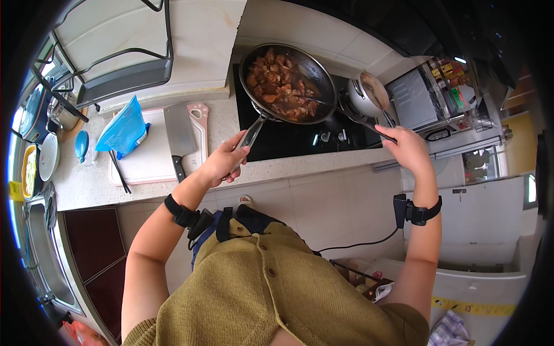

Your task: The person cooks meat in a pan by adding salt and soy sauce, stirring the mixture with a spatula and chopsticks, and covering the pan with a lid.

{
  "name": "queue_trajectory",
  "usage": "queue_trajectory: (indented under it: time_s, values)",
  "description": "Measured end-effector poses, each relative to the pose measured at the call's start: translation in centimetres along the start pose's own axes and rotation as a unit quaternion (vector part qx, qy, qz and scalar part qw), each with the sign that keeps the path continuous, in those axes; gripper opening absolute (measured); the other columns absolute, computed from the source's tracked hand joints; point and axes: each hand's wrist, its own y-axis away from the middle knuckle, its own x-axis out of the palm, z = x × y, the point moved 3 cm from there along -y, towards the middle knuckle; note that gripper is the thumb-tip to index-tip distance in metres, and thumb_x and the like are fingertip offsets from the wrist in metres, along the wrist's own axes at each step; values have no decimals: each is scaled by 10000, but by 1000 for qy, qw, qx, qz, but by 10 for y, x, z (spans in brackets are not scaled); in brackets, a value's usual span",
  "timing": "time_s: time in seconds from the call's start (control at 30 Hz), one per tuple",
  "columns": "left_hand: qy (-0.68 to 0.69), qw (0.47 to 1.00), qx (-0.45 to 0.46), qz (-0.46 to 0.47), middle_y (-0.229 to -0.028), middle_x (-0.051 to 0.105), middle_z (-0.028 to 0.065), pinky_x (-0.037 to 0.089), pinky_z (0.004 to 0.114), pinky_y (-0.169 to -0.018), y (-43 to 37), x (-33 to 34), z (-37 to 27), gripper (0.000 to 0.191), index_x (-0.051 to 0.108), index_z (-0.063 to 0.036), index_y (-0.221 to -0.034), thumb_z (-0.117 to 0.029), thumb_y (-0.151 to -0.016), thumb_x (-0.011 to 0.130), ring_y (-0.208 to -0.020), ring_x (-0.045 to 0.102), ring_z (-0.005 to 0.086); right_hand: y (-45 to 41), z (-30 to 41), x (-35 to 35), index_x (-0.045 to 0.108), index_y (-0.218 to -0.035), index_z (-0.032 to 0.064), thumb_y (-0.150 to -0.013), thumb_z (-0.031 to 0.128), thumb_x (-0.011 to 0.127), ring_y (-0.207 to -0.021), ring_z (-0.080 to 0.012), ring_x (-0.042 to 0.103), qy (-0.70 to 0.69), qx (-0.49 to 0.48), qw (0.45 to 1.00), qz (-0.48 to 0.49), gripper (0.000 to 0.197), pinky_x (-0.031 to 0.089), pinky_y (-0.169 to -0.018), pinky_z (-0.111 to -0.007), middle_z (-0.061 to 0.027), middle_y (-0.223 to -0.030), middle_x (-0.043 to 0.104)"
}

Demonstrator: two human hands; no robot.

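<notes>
My left hand [225, 159] grips the long handle [251, 137] of a frying pan [318, 65], which sits tilted over the black cooktop [277, 145]. Brown chunks of meat [277, 82] in sauce fill much of the pan, mostly its left and middle. In my right hand [407, 145] is the dark handle of a spatula or spoon [365, 123]. Its shaft crosses the pan's right rim, and its tip is among the meat, partly hidden by sauce. Just behind that tool stands a light-coloured pot [361, 97], tipped or seen at an angle, with a dark handle toward my right hand.
Left of the cooktop, a cleaver [179, 134] and a blue pouch [125, 127] lie on a cutting board [151, 164], with black chopsticks [119, 173] at its edge. A black wire rack [125, 82] hangs above. A silver microwave-like appliance [413, 99] stands right. The sink [49, 251] is far left.
</notes>
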Motion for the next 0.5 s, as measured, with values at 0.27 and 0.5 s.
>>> queue_trajectory:
  time_s: [0.27, 0.5]
  values:
    - [6, 1000, 0, 6, -754, 456, 38, 305, 213, -321, -1, 3, -2, 546, 198, -143, -1414, -198, -931, 448, -405, 399, 86, -32, 16, 50, 583, -1150, 233, -803, 147, 589, -771, -299, 580, 137, 12, 989, -59, 357, 476, -671, -386, -92, -844, 583]
    - [1, 1000, 2, 1, -755, 442, 38, 307, 215, -328, 2, 1, -1, 551, 188, -134, -1417, -190, -931, 442, -411, 394, 85, -19, -16, 32, 599, -1130, 201, -814, 178, 582, -801, -338, 590, 13, -35, 996, -79, 317, 470, -703, -424, -149, -884, 612]
